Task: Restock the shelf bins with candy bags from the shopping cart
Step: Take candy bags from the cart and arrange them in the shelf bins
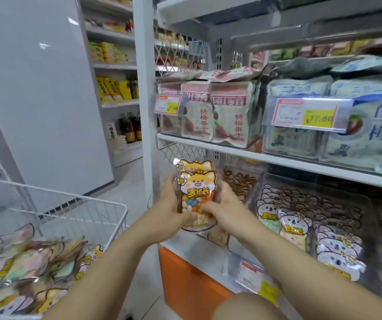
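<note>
Both of my hands hold a small stack of yellow fox-print candy bags (pixel 195 190) upright, in front of the left end of the lower shelf. My left hand (pixel 165 207) grips the stack's left side and my right hand (pixel 225 207) grips its right side. The bags show coloured candies through a clear window. Just behind them is a clear shelf bin (pixel 243 174) with brown-topped bags. To its right a second clear bin (pixel 370 227) holds several koala-print candy bags (pixel 338 248). The white wire shopping cart (pixel 74 199) at lower left holds a pile of mixed candy bags (pixel 30 269).
The upper shelf (pixel 266 155) carries pink dried-fruit packs (pixel 229 114) and blue packs (pixel 358 135) with price tags. An orange base panel (pixel 185 280) runs under the lower shelf. A white shelf post (pixel 145 93) stands left of the bins; an aisle with stocked shelves lies beyond.
</note>
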`<control>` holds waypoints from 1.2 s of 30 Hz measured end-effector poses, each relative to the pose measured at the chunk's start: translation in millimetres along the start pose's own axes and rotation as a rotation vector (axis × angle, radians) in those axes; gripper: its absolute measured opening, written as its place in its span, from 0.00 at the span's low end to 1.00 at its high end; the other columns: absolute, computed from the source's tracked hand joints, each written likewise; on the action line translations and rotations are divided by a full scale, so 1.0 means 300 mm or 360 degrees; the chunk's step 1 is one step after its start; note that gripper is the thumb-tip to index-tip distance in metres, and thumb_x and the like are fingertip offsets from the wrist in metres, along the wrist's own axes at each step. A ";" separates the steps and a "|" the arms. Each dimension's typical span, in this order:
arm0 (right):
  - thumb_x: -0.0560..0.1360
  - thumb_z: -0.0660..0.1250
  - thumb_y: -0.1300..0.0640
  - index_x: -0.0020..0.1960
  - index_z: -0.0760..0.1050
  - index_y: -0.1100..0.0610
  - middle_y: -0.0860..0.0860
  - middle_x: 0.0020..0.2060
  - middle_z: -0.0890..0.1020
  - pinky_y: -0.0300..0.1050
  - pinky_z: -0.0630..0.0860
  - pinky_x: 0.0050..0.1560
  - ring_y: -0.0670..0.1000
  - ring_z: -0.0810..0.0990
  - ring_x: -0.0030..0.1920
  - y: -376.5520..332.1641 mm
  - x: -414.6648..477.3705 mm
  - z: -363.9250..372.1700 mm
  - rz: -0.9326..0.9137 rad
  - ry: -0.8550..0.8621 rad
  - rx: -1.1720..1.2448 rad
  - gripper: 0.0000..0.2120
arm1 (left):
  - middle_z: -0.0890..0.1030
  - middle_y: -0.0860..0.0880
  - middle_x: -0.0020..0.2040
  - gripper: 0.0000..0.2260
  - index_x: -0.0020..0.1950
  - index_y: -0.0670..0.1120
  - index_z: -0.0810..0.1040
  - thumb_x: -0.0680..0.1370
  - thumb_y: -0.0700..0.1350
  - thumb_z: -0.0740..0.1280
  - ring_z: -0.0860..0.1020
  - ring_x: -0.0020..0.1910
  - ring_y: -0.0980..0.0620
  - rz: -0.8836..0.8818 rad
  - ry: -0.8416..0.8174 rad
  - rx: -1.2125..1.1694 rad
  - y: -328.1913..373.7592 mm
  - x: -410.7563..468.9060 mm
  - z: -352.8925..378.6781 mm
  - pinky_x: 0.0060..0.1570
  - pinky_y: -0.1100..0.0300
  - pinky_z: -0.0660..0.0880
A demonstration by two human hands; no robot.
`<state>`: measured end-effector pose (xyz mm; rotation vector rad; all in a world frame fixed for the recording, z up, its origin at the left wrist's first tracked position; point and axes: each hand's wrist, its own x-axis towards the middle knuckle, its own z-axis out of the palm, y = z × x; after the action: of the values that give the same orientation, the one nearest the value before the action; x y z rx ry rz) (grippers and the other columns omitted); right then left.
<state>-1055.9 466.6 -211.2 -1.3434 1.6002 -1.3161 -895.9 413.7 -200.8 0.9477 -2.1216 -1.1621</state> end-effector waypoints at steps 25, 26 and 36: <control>0.66 0.81 0.52 0.76 0.58 0.59 0.55 0.63 0.76 0.48 0.77 0.59 0.55 0.77 0.61 0.205 0.670 0.042 0.0239 -0.0422 -0.1299 0.47 | 0.70 0.41 0.68 0.47 0.80 0.51 0.32 0.77 0.36 0.67 0.78 0.55 0.42 -0.0373 0.0078 0.1364 -0.343 0.479 0.059 0.49 0.52 0.74; 0.65 0.81 0.51 0.76 0.58 0.58 0.55 0.63 0.76 0.47 0.77 0.57 0.55 0.77 0.60 0.206 0.673 0.047 0.0196 -0.0436 -0.1372 0.48 | 0.70 0.41 0.68 0.47 0.80 0.51 0.32 0.77 0.36 0.67 0.78 0.56 0.42 -0.0377 0.0040 0.1347 -0.349 0.487 0.059 0.51 0.52 0.75; 0.62 0.80 0.38 0.74 0.63 0.50 0.53 0.70 0.67 0.53 0.74 0.64 0.57 0.70 0.67 0.225 0.710 0.051 0.0026 -0.0561 -0.1816 0.47 | 0.55 0.42 0.77 0.50 0.79 0.53 0.31 0.77 0.39 0.70 0.69 0.70 0.41 -0.0463 -0.0176 0.0868 -0.393 0.488 0.054 0.67 0.52 0.69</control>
<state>-1116.1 255.4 -255.8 -2.0096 2.1417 0.0012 -958.8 261.8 -293.3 1.5021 -2.5118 -0.7776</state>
